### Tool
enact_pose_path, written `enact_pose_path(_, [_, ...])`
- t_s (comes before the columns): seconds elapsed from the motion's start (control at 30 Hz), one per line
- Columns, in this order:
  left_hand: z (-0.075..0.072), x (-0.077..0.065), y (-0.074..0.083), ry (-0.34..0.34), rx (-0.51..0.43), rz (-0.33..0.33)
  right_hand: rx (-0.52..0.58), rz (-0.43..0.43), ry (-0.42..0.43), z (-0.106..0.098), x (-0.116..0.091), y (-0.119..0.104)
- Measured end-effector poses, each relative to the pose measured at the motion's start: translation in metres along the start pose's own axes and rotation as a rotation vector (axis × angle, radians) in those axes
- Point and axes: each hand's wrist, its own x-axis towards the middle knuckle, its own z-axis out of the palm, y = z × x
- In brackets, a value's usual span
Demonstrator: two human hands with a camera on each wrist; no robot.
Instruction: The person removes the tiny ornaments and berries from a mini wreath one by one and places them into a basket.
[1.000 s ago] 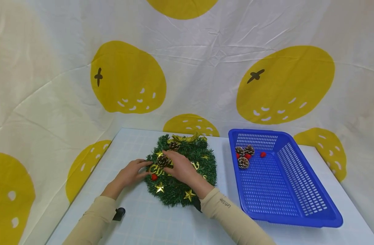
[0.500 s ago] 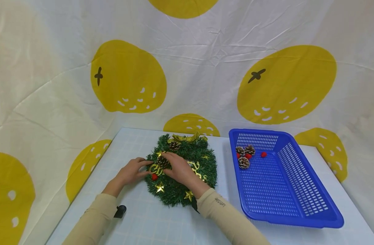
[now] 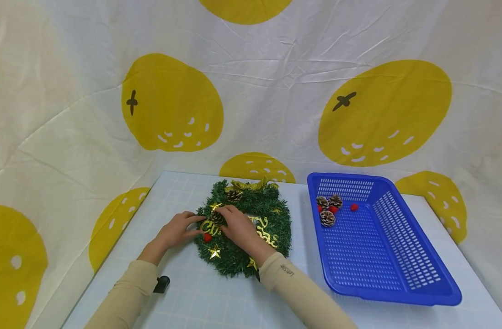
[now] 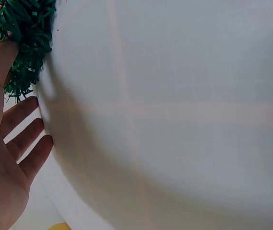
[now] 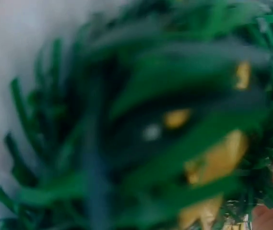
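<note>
A green tinsel wreath (image 3: 234,260) lies on the table, decorated with gold stars, gold lettering and a gold bow (image 3: 251,185). My right hand (image 3: 240,228) reaches over its left part and pinches a pine cone (image 3: 216,217), partly hidden by the fingers, down among the tinsel. At the wreath's left edge, my left hand (image 3: 174,230) touches the tinsel with spread fingers; in the left wrist view several fingers (image 4: 23,115) extend beside the edge. A red ball (image 3: 207,237) sits just below the pine cone. Blurred tinsel (image 5: 146,96) fills most of the right wrist view.
A blue plastic basket (image 3: 382,283) stands to the right with several pine cones (image 3: 328,218) and red balls (image 3: 354,207) inside. Another pine cone (image 3: 233,195) sits at the wreath's top. A small black object (image 3: 162,284) shows beside the left sleeve. A patterned cloth (image 3: 275,119) hangs behind.
The right hand has shifted slightly left and lowered the pine cone into the tinsel, uncovering more of the gold lettering. My left hand has stayed at the wreath's edge.
</note>
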Motion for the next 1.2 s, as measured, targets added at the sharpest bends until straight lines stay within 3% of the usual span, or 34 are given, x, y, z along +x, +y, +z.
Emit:
enact_pose_path(0.63, [0.002, 0.001, 0.001, -0.002, -0.013, 0.0, 0.019, 0.042, 0.111, 0.006, -0.001, -0.006])
enact_pose_path(0.9, [0.0, 0.0, 0.002, 0.001, -0.008, 0.007, 0.21, 0.107, 0.163, -0.011, -0.001, -0.003])
enact_pose_path(1.2, [0.001, 0.0, -0.004, 0.014, -0.012, 0.036, 0.577, 0.283, 0.175, -0.054, -0.003, 0.003])
